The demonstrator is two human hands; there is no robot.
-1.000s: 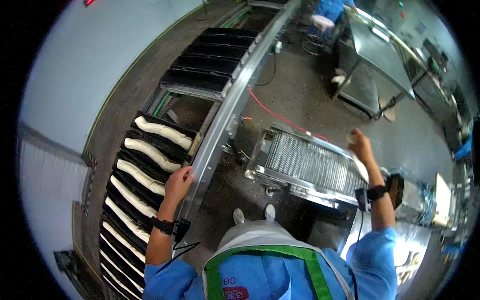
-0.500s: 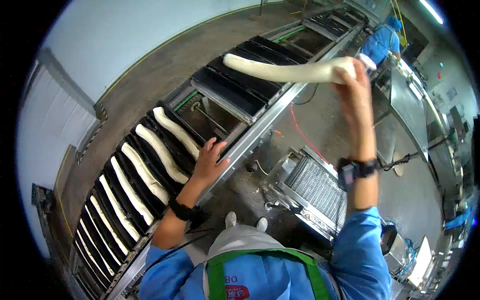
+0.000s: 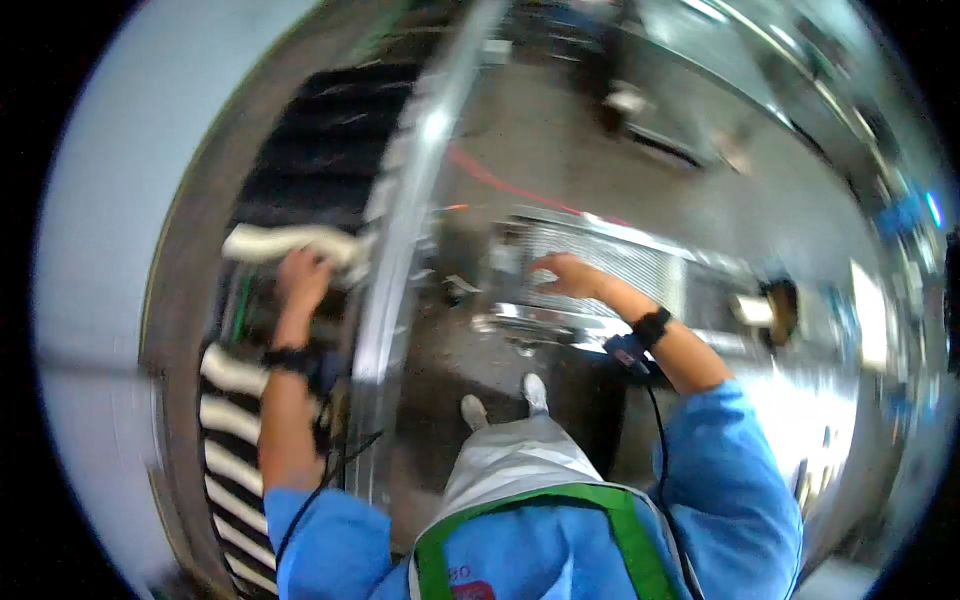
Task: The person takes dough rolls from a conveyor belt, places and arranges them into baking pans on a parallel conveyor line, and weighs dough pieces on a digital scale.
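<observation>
A long pale roll of dough lies across a black trough of the conveyor line, slightly wavy. Against its lower edge is my left hand; motion blur smears its fingers, so whether they grip the dough I cannot tell. My right hand hangs over a metal mesh belt, its fingers loosely apart and holding nothing. More dough strips lie in the black troughs nearer to me, below my left hand.
A shiny metal rail runs along the conveyor's right side. Black trays continue farther up the line. A red hose crosses the floor above the mesh belt. Metal worktables stand at the right, blurred.
The dough roll that my right hand held up now lies on the conveyor by my left hand. My right hand has let go and come down over the mesh belt. The view has turned.
</observation>
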